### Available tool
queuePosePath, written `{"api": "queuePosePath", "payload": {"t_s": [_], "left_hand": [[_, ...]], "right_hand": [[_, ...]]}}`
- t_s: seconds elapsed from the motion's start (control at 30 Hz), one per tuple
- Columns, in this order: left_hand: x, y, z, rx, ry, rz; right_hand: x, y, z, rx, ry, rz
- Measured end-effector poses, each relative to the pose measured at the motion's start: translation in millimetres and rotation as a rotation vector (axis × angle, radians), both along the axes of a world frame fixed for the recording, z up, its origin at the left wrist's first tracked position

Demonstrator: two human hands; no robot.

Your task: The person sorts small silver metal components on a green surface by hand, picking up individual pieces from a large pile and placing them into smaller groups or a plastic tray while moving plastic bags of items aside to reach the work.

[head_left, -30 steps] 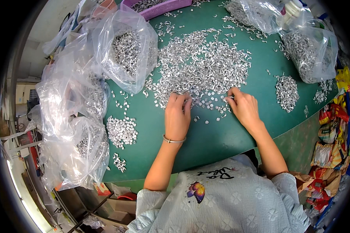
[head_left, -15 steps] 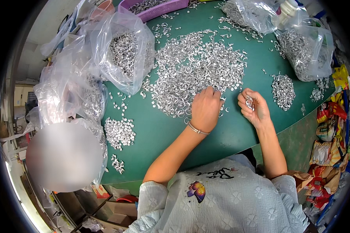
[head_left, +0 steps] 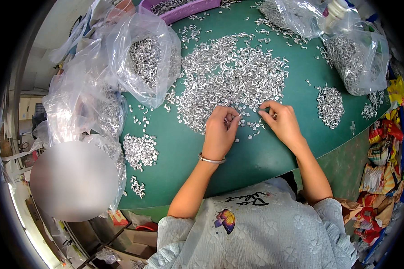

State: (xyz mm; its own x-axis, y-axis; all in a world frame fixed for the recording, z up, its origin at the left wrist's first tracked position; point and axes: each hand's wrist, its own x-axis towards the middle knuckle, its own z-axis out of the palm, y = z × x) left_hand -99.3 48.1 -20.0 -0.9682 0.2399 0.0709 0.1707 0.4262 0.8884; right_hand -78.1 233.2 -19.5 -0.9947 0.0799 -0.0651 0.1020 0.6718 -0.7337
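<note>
A broad heap of small silver metal pieces (head_left: 229,76), many of them curved like hooks or open rings, covers the middle of the green table (head_left: 188,166). At its near edge my left hand (head_left: 221,130) is closed, with small silver pieces glinting between the curled fingers. My right hand (head_left: 283,123) is also curled at the heap's near right edge, thumb and forefinger almost together. A bit of metal shows inside its fingers; the exact pieces are too small to make out. Several loose small pieces (head_left: 251,125) lie on the table between the hands.
Smaller piles sit at left (head_left: 140,151) and right (head_left: 330,106). Clear plastic bags of metal pieces stand at left (head_left: 166,62) and far right (head_left: 368,58). A purple tray (head_left: 184,14) is at the back. Coloured packets (head_left: 377,175) line the right side.
My left hand has drawn back from the heap, moving left and nearer to me. My right hand has turned palm-down and moved left to the heap's edge. Loose pieces now show between them.
</note>
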Motion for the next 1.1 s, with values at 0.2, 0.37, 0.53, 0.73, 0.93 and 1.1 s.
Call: {"api": "queuePosePath", "payload": {"t_s": [0.2,0.37,0.53,0.73,0.93,1.1], "left_hand": [[0,-15,1,0.761,-0.834,-0.059],[8,-20,4,0.853,-0.821,-0.054],[29,-1,15,0.608,-0.321,-0.054],[34,4,9,1.128,-0.687,-0.027],[47,26,2,1.168,-0.709,0.214],[49,-2,4,-0.125,0.061,0.035]], "right_hand": [[0,-22,3,0.034,0.162,0.201],[3,-25,10,-0.864,-0.347,0.213],[20,-42,14,-1.205,-0.418,0.064],[40,-29,11,-1.545,-0.374,-0.105],[38,-36,10,-1.384,-0.396,-0.244],[41,20,11,-1.253,-0.346,-0.292]]}}
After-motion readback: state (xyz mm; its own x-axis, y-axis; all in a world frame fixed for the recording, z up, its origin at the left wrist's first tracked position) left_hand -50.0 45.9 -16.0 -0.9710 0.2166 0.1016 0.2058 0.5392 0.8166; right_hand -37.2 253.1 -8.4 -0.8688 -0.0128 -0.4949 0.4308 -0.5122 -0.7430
